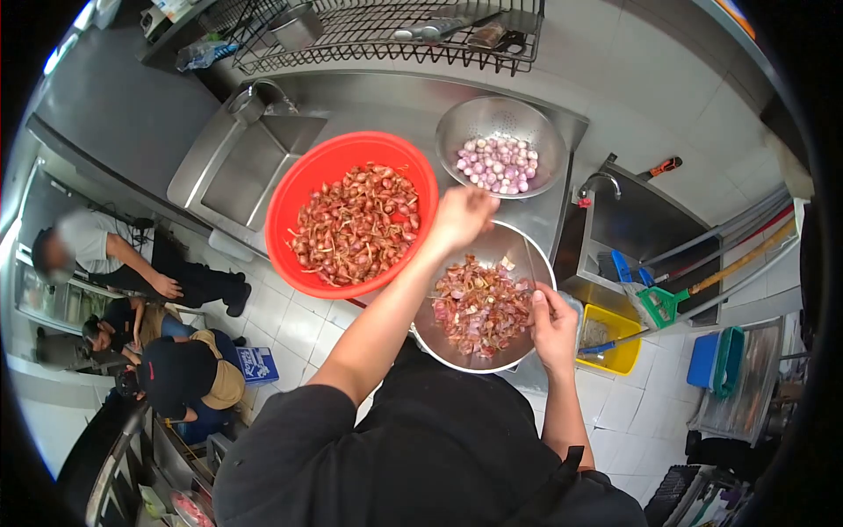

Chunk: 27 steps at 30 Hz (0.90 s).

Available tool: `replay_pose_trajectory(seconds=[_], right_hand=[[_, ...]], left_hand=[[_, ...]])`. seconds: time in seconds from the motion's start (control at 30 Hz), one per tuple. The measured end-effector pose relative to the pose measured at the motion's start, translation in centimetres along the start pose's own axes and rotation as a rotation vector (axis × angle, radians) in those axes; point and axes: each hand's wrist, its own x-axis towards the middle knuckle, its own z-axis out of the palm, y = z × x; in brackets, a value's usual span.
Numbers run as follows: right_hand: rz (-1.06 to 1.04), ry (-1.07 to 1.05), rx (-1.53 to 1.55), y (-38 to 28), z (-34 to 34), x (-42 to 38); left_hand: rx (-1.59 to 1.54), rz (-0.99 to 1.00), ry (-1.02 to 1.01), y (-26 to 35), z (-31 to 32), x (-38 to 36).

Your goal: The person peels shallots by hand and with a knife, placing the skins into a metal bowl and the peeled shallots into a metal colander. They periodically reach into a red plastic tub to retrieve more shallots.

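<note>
My left hand (465, 218) is over the rim between the peelings bowl and the colander, its fingers curled together; what they hold, if anything, is hidden. Pinched in my right hand (553, 327) is a small knife (529, 262), its thin blade pointing up over the bowl. Below both hands sits a metal bowl (426, 332) with reddish shallot skins and trimmings (479, 307). Peeled pale-purple shallots (497, 164) lie in the metal colander (549, 132) just beyond. Unpeeled red-brown shallots (358, 224) fill much of a red plastic basin (285, 198) at left.
A steel sink (250, 167) with a running tap stands behind the basin. Above hangs a black wire rack (351, 44) with utensils. On the right are another sink (650, 211), brush handles (738, 263) and a yellow bucket (628, 351). Several people (184, 378) are at left.
</note>
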Motion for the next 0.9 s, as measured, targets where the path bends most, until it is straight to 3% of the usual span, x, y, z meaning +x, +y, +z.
replay_pose_trajectory(seconds=[0.07, 0.13, 0.2, 0.27, 0.3, 0.4, 0.43, 0.57, 0.6, 0.73, 0.8, 0.87, 0.9], right_hand=[[0.012, 0.046, 0.036, 0.4, -1.0, -0.2], [0.037, 0.031, -0.003, 0.8, -1.3, -0.1], [0.047, -0.004, 0.002, 0.7, -0.8, 0.0], [0.022, -0.061, 0.006, 1.0, -0.5, 0.3], [0.01, -0.063, -0.004, 1.0, -0.1, 0.4], [0.027, -0.129, -0.051, 0.2, 0.8, 1.0], [0.022, -0.123, -0.069, 0.0, 1.2, 1.1], [-0.004, -0.157, -0.109, -0.8, 2.3, 1.2], [-0.007, -0.167, -0.116, -0.7, 2.4, 1.3], [0.012, -0.192, -0.122, -0.9, 2.5, 1.1], [0.008, -0.198, -0.116, -0.6, 2.3, 1.1], [0.002, -0.201, -0.108, 0.0, 2.3, 1.1], [-0.015, -0.194, -0.113, 0.3, 2.3, 1.2]], left_hand=[[0.154, -0.077, -0.149, -1.8, 0.0, -3.4], [0.687, 0.008, -0.241, -5.6, 0.1, -5.6], [1.144, 0.371, -0.122, -8.7, 0.4, -8.9], [0.778, 0.024, -0.252, -5.4, -0.1, -10.1], [0.758, -0.029, -0.219, -5.1, -0.1, -10.5], [0.554, 0.073, -0.095, -6.8, -0.7, -11.3], [0.635, 0.173, -0.081, -7.0, -0.9, -11.6], [0.424, 0.105, -0.196, -6.0, -2.5, -12.0], [0.426, 0.104, -0.19, -6.2, -3.2, -11.9], [0.463, 0.162, 0.372, -5.3, -8.3, -10.4], [0.766, 0.042, 0.437, -7.8, -13.1, -8.7], [1.031, -0.299, 0.223, -9.7, -17.7, -8.1], [1.069, -0.328, 0.098, -11.5, -19.5, -7.8]])
